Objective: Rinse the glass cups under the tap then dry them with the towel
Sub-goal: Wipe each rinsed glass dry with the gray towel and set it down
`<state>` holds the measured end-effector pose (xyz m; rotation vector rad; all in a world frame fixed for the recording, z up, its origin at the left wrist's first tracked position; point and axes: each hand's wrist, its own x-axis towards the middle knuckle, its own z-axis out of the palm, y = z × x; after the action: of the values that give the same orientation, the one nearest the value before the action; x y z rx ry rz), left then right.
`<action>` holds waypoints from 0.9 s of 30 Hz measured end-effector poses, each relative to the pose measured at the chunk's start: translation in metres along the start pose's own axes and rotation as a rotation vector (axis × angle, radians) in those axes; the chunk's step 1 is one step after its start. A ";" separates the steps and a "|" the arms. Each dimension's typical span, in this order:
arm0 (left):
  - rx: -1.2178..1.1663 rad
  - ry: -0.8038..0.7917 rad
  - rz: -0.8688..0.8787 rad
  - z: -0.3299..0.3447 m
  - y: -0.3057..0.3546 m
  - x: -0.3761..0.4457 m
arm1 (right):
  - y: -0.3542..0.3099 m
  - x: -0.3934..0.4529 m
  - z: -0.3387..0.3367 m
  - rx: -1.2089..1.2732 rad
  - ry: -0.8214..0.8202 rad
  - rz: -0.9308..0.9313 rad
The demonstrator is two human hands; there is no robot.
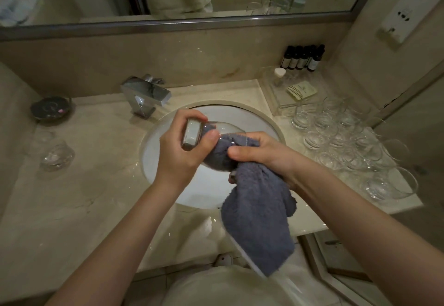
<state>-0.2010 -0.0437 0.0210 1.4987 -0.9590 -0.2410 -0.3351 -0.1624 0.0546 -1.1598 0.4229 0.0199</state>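
Item one, sink (259, 123): I see it below both hands. Item two, grey towel (257, 212): my right hand (259, 154) grasps it, stuffed into item three, glass cup (223, 135), gripped at the base by my left hand (180, 147).

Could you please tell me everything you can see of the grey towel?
The towel is grey-blue, fluffy terry cloth. Its upper end is stuffed into the glass cup held over the sink; the right hand grips it at the cup's mouth, and the rest hangs down, crumpled, past the counter edge.
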 end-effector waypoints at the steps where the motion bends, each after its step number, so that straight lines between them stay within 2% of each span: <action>1: -0.016 -0.034 -0.119 -0.001 0.002 0.003 | 0.003 0.001 0.001 -0.067 0.026 -0.054; 4: -0.245 -0.133 -0.735 -0.008 0.016 0.017 | 0.009 0.002 0.004 -0.410 0.154 -0.228; 5: -0.266 -0.141 -0.833 -0.008 0.018 0.020 | 0.011 0.002 0.004 -0.506 0.183 -0.258; 7: -0.178 -0.065 -0.776 -0.001 0.020 0.019 | 0.009 0.002 0.002 -0.552 0.178 -0.256; 9: -0.116 0.089 -0.526 0.006 0.016 0.013 | 0.004 0.001 0.002 -0.394 0.089 -0.181; 10: -0.107 0.117 -0.360 0.007 0.012 0.009 | 0.002 0.000 0.001 -0.266 0.034 -0.126; 12: -0.065 0.088 -0.085 0.007 0.002 0.000 | -0.002 -0.003 -0.001 -0.066 -0.041 -0.029; 14: 0.001 0.007 0.028 0.005 -0.002 -0.002 | 0.002 -0.005 -0.004 0.011 -0.043 0.007; 16: 0.083 -0.082 -0.016 0.004 -0.002 0.002 | 0.009 -0.006 -0.005 0.022 0.008 -0.013; 17: 0.133 -0.123 -0.099 0.003 0.000 0.006 | 0.013 -0.006 -0.006 -0.011 0.040 -0.054; 18: 0.161 -0.167 -0.248 0.002 0.004 0.010 | 0.016 -0.007 -0.005 -0.065 0.076 -0.102; 20: 0.034 -0.232 -0.646 0.002 0.015 0.019 | 0.020 -0.007 -0.006 -0.187 0.152 -0.182; 21: -0.044 -0.226 -0.771 0.004 0.017 0.022 | 0.019 -0.006 -0.007 -0.229 0.175 -0.203; 22: -0.072 -0.197 -0.808 0.008 0.018 0.023 | 0.017 -0.006 -0.006 -0.251 0.180 -0.210; 24: -0.063 -0.098 -0.719 0.015 0.018 0.022 | 0.013 -0.006 -0.004 -0.174 0.134 -0.182; 26: -0.094 -0.036 -0.514 0.017 0.014 0.018 | 0.010 -0.008 -0.005 0.069 0.077 -0.075; 27: -0.113 -0.056 -0.395 0.017 0.013 0.014 | 0.009 -0.011 -0.005 0.188 0.053 -0.019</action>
<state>-0.2085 -0.0643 0.0346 1.5733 -0.6733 -0.6149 -0.3486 -0.1612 0.0488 -0.9806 0.4506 -0.0662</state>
